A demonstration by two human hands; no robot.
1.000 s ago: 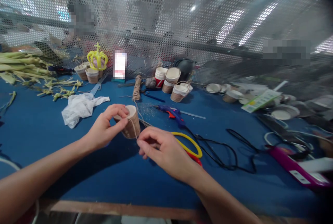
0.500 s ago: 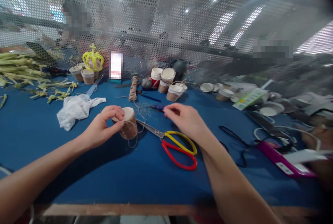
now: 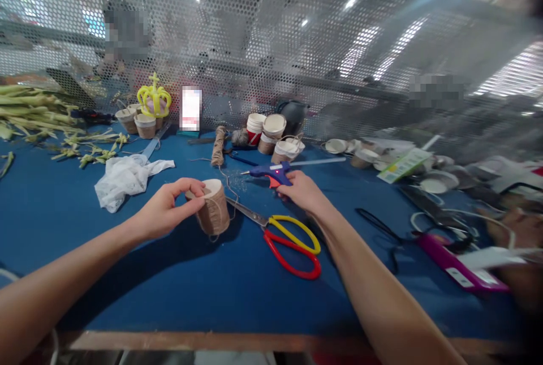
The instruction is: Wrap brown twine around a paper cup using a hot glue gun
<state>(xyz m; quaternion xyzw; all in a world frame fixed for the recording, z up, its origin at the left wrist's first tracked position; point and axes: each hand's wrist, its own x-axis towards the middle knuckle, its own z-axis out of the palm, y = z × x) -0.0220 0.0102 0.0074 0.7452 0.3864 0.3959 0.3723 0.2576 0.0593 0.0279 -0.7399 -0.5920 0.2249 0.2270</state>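
Note:
My left hand (image 3: 176,206) pinches the rim of a paper cup (image 3: 215,212) wrapped in brown twine, tilted just above the blue table. A loose twine end hangs under it. Farther right, my right hand (image 3: 299,188) is closed round the handle of a blue glue gun (image 3: 267,170) with an orange trigger and a small red light. Its metal nozzle points left and a clear glue stick juts out the back. Between the hands lie scissors (image 3: 265,220) with one yellow and one red handle loop. Behind the cup stands a twine bundle (image 3: 218,145).
A crumpled white cloth (image 3: 123,181) lies left, near pale plant husks (image 3: 36,113). Several cups (image 3: 275,127) and a phone (image 3: 190,108) stand at the back before a perforated metal screen (image 3: 237,42). A purple power strip (image 3: 445,260) and cables lie right, beside another person's hand.
My right hand has taken hold of the glue gun and turned it into view, slightly raised. The twine-wrapped cup has shifted a little right and down in my left hand.

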